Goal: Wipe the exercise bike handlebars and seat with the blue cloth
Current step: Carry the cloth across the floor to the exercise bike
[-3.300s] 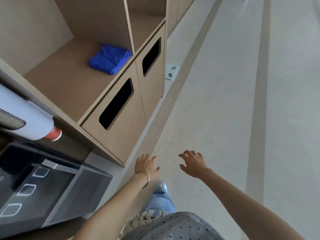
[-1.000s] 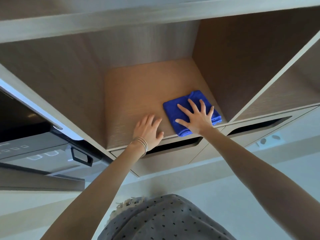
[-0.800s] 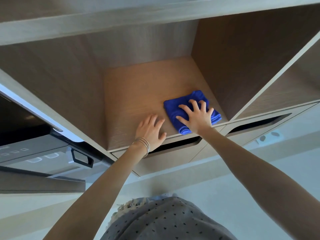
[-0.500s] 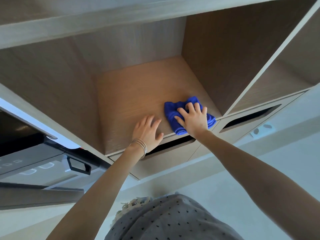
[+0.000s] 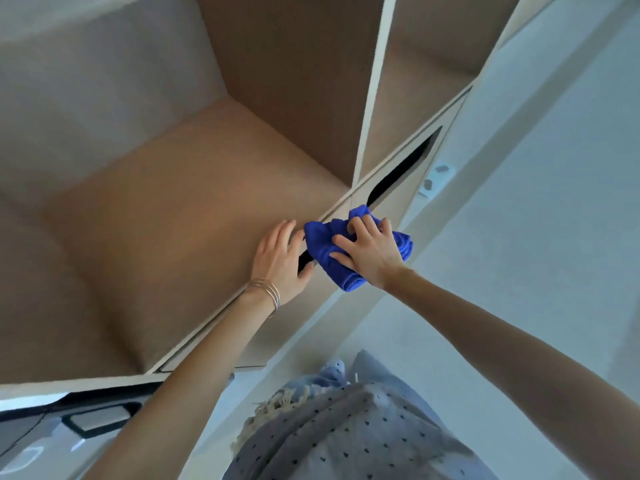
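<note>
Shelf: wooden, bare.
Right hand: closed around blue cloth at shelf edge.
Left hand: flat, open, held nothing.
Tip: best gripped tight, lifted clear.

Soft, even daylight, brightest on the pale floor; motion blur throughout, with wide-angle bending at the edges.

Much of the cloth is covered by the right hand, whose curled fingertips are buried in its folds, and the drawer slot below is largely hidden by the cloth and the left hand. The dark appliance at lower left is cut by the frame edges and blurred, so it cannot be identified. The small plate with dark marks is too small to make out.
</note>
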Demonstrator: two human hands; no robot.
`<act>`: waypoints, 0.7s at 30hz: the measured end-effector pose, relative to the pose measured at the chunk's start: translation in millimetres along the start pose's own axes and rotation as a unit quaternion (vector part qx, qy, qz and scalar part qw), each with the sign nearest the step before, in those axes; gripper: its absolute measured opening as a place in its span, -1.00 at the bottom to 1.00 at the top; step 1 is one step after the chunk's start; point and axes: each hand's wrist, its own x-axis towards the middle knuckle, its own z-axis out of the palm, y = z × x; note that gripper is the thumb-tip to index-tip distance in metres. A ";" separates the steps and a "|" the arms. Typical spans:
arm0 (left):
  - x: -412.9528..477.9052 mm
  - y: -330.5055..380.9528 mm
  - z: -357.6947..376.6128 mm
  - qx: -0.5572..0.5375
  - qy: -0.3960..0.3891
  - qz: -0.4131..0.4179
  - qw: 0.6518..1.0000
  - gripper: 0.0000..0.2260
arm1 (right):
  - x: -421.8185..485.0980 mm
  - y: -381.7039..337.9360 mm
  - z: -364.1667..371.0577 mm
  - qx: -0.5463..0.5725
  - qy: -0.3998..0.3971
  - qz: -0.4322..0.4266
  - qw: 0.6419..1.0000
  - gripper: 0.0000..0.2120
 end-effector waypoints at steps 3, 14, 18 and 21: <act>13.1 26.3 11.1 0.006 -0.008 0.079 0.997 -0.54 | -43.3 11.3 6.2 -0.008 -0.059 0.053 0.997 -0.61; 22.0 135.7 86.9 0.095 -0.228 0.325 0.913 -0.43 | -207.6 26.6 8.7 -0.044 -0.139 0.324 0.935 -0.66; 15.3 187.1 106.1 0.101 -0.266 0.408 0.868 -0.43 | -255.8 24.8 -3.0 -0.023 -0.163 0.439 0.883 -0.75; 9.8 226.6 116.3 0.112 -0.285 0.454 0.837 -0.41 | -287.8 25.8 -9.7 0.058 -0.206 0.535 0.817 -0.76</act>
